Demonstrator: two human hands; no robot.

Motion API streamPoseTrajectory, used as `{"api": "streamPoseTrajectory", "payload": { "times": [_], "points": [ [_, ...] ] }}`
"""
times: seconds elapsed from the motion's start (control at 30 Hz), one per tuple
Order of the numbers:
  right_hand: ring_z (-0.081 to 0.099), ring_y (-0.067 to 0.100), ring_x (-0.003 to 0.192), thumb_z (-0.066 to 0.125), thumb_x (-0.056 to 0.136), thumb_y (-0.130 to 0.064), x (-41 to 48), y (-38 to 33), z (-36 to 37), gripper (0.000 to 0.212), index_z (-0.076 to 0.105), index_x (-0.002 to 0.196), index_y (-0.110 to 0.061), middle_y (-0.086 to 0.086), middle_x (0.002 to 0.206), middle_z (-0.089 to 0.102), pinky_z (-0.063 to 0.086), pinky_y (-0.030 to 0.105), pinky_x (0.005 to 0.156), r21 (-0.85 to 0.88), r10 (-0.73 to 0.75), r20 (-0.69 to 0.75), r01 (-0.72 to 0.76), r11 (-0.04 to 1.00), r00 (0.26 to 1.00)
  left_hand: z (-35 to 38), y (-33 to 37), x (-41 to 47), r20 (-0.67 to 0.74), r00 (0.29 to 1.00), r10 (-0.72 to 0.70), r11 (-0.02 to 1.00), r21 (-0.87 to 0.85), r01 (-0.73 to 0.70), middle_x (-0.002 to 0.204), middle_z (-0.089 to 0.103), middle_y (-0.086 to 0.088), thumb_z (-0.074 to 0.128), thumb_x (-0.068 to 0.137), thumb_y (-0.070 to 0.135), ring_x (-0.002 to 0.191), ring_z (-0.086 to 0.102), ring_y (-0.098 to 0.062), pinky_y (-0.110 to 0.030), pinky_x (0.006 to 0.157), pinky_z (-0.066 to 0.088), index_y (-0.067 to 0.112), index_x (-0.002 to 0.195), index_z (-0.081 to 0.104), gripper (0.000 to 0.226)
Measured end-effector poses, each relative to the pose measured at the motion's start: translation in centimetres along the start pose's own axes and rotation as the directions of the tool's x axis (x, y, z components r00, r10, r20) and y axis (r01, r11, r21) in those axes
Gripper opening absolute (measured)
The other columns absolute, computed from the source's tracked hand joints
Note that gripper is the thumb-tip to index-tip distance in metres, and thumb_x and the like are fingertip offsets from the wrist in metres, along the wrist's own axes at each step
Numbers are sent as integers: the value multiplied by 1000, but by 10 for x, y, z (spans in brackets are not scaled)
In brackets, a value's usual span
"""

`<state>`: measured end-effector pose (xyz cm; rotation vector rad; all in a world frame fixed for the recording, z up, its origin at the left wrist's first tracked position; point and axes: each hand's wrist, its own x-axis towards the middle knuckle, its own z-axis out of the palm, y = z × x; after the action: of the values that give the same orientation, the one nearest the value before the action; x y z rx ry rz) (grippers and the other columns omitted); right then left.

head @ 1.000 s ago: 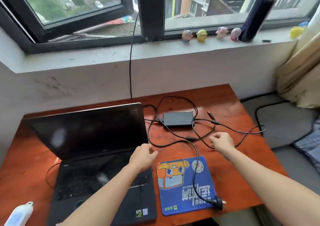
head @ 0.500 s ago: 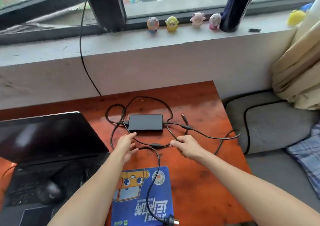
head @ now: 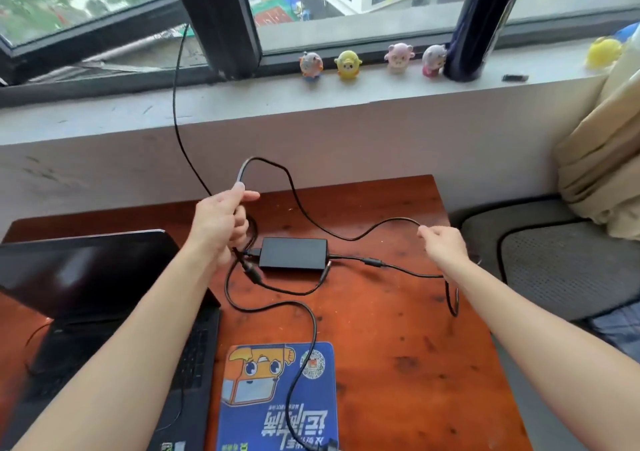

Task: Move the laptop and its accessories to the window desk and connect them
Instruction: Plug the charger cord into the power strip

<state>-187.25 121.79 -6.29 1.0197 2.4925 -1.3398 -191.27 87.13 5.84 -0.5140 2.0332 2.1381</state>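
Note:
A black laptop (head: 86, 270) stands open on the left of the wooden desk (head: 398, 329). The black power brick (head: 293, 253) lies flat at the desk's middle, with its thin black cable (head: 311, 215) looping around it. My left hand (head: 221, 225) grips a raised loop of that cable above the desk, left of the brick. My right hand (head: 441, 242) pinches the same cable further along, to the right of the brick. Part of the cable runs over the blue mouse pad (head: 277, 398) at the desk's front.
Above the desk runs a window sill (head: 242, 100) with several small toy figures (head: 348, 64) and a tall dark bottle (head: 479, 24). Another black wire (head: 176, 104) hangs from the window. A grey cushion (head: 568, 260) and a beige curtain (head: 602, 159) are on the right.
Both hands took hold of the charger cable and lifted it off the desk, spreading apart. The left hand rose up and back; the view shifted right.

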Motion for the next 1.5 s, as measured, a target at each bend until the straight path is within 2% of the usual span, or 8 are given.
{"api": "streamPoseTrajectory", "payload": {
  "times": [0.23, 0.43, 0.77, 0.97, 1.07, 1.13, 1.3, 1.5],
  "points": [
    [63, 14, 59, 45, 92, -61, -47, -29, 48, 54, 73, 88, -16, 1, 75, 73, 41, 25, 56, -32, 23, 554, -6, 999, 832, -39, 51, -30, -30, 984, 176, 972, 161, -169, 42, 27, 7, 50, 98, 19, 32, 18, -6, -10, 37, 15, 6, 104, 65, 20],
    [61, 24, 109, 51, 92, -52, -57, -48, 80, 41, 69, 110, -20, 2, 117, 69, 45, 32, 87, -302, -198, 341, 306, 903, 919, -91, 61, -64, -12, 983, 184, 915, 367, -167, 37, 27, 6, 56, 93, 40, 33, 18, -9, -12, 37, 15, 3, 68, 67, 45],
    [51, 27, 121, 66, 80, -47, -108, -76, 172, 60, 48, 132, -23, 7, 131, 54, 46, 39, 93, -489, -350, 530, 616, 618, 772, -175, -3, -86, -124, 979, -159, 794, 573, 202, 34, 27, 1, 54, 89, 51, 31, 19, -10, -14, 36, 16, 13, 42, 55, 61],
    [64, 31, 96, 62, 81, -22, -131, -24, 195, 31, 49, 107, -11, 12, 107, 66, 48, 36, 74, -590, 4, 569, 405, 699, 823, -202, -27, -91, -130, 963, -237, 864, 424, 270, 40, 29, 3, 61, 78, 63, 33, 18, -9, -13, 39, 15, 14, 59, 59, 53],
    [58, 17, 50, 59, 91, -12, -129, -24, 190, 5, 61, 90, -7, 6, 68, 66, 43, 30, 45, -242, 104, 630, 67, 968, 769, -202, -39, -94, -57, 963, -262, 869, 419, 261, 43, 32, 3, 68, 79, 53, 35, 21, -9, -14, 40, 16, 15, 62, 63, 42],
    [56, 9, 44, 57, 96, -20, -123, -40, 178, 18, 65, 90, -5, 1, 61, 65, 36, 20, 37, -58, 156, 693, -162, 985, 704, -193, -52, -92, -22, 953, -303, 855, 436, 282, 44, 38, 1, 66, 84, 43, 35, 25, -9, -15, 39, 18, 11, 68, 67, 36],
    [62, 9, 45, 42, 103, -23, -114, -93, 147, 32, 57, 79, -8, -1, 53, 60, 45, 16, 35, 382, 107, 780, -604, 699, 616, -148, -88, -94, 150, 874, -463, 790, 518, 329, 72, 68, -12, 56, 94, 25, 50, 52, -13, -22, 41, 35, 5, 89, 71, 26],
    [62, 11, 44, 37, 105, -17, -113, -114, 127, 34, 51, 77, -4, 3, 54, 57, 50, 17, 40, 561, 60, 771, -722, 405, 633, -88, -123, -87, 203, 880, -429, 819, 498, 284, 112, 55, -3, 47, 97, 15, 83, 56, -14, -24, 55, 47, 21, 131, 54, 35]
  ]
}}
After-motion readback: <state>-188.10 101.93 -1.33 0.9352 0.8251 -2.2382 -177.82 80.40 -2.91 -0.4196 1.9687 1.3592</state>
